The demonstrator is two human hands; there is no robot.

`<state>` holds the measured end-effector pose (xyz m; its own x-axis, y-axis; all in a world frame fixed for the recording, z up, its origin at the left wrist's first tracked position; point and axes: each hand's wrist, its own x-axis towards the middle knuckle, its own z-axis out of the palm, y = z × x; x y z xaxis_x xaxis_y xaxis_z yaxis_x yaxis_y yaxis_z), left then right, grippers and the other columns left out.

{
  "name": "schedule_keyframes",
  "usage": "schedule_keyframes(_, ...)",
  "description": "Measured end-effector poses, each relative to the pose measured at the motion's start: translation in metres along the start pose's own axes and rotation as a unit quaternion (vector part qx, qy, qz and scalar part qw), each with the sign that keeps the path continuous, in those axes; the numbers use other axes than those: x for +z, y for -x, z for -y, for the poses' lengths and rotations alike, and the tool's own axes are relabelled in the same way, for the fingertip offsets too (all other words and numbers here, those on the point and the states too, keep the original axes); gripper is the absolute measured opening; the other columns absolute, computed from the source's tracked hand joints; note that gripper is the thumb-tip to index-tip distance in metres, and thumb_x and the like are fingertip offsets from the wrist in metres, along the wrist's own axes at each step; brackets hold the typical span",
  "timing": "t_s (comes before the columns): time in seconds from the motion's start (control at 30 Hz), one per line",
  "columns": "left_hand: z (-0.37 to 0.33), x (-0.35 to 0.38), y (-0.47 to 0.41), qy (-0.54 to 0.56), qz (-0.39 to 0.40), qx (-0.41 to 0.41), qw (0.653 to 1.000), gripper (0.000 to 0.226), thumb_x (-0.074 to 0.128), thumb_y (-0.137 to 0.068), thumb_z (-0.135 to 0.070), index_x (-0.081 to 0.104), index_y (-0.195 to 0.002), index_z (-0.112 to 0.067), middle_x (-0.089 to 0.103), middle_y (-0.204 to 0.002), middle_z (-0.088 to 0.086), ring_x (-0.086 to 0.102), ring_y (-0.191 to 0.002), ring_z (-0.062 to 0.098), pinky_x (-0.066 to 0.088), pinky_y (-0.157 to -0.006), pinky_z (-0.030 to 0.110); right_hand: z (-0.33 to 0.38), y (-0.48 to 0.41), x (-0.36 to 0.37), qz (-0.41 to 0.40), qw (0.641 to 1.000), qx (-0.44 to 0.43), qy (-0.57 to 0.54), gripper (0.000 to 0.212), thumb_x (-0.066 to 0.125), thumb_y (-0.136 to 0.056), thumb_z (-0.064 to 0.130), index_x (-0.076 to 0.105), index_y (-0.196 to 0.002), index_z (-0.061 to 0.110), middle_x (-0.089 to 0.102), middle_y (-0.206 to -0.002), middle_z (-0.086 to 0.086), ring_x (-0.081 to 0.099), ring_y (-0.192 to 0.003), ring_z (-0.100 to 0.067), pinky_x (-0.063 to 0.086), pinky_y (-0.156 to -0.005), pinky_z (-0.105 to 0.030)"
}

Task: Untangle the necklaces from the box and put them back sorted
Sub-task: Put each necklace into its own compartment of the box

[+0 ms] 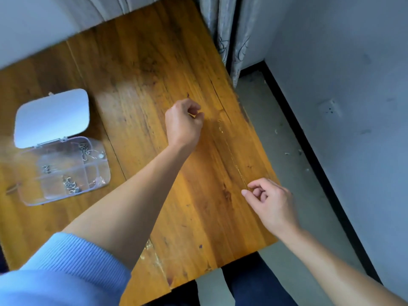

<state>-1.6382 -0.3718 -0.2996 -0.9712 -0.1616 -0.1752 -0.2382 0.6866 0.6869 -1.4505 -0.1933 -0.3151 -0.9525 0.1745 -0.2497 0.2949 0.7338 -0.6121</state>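
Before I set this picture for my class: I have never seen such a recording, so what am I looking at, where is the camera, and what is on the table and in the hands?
There is no machine, only a person. The camera sits on the head and looks down. The left hand and right hand pinch the ends of a thin gold necklace stretched along the wooden table. At the left lies an open clear box with compartments holding more jewellery.

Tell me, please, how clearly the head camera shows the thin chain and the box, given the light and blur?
Head view: the gold chain is barely visible against the wooden table, stretched between the left hand and right hand; glare whitens the box lid; the clear box looks soft; wide-angle distortion bends the edges.
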Motion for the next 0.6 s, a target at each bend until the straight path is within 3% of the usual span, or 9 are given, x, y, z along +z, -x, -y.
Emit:
schedule_keyframes(0.17, 0.042, -0.083, 0.015, 0.031, -0.057, -0.035, 0.997, 0.007, 0.072, -0.082, -0.016, 0.072, -0.087, -0.012, 0.069, -0.078, 0.002, 0.064, -0.072, 0.018, 0.051, -0.069, 0.026, 0.064, -0.028, 0.026, 0.011, 0.999, -0.03, -0.034, 0.009, 0.076, -0.077, 0.03, 0.069, -0.08, 0.026, 0.053, -0.059, 0.018, 0.052, -0.056, -0.006, 0.049, -0.054, -0.031)
schedule_keyframes(0.33, 0.12, -0.177, 0.034, 0.046, -0.158, -0.087, 0.982, 0.009, 0.07, -0.084, -0.018, 0.071, -0.089, -0.011, 0.068, -0.078, -0.002, 0.06, -0.069, 0.009, 0.049, -0.071, 0.02, 0.152, -0.051, 0.078, 0.074, 0.993, -0.064, -0.073, 0.008, 0.071, -0.081, 0.031, 0.07, -0.079, 0.023, 0.061, -0.063, 0.013, 0.057, -0.06, -0.011, 0.045, -0.058, -0.029)
schedule_keyframes(0.5, 0.21, -0.252, 0.048, 0.03, -0.241, -0.155, 0.957, 0.017, 0.063, -0.088, -0.023, 0.068, -0.101, -0.013, 0.067, -0.098, 0.005, 0.059, -0.081, 0.013, 0.048, -0.078, 0.024, 0.241, -0.086, 0.133, 0.105, 0.988, -0.055, -0.103, 0.013, 0.07, -0.084, 0.03, 0.074, -0.086, 0.019, 0.069, -0.078, 0.003, 0.062, -0.076, -0.018, 0.047, -0.071, -0.03)
schedule_keyframes(0.6, 0.253, -0.269, 0.052, 0.02, -0.2, -0.219, 0.955, 0.029, 0.056, -0.093, -0.03, 0.065, -0.115, -0.012, 0.064, -0.114, 0.007, 0.06, -0.099, 0.018, 0.048, -0.087, 0.03, 0.286, -0.116, 0.16, 0.095, 0.989, -0.008, -0.113, 0.021, 0.068, -0.085, 0.031, 0.074, -0.093, 0.013, 0.072, -0.087, -0.006, 0.063, -0.08, -0.021, 0.049, -0.077, -0.034)
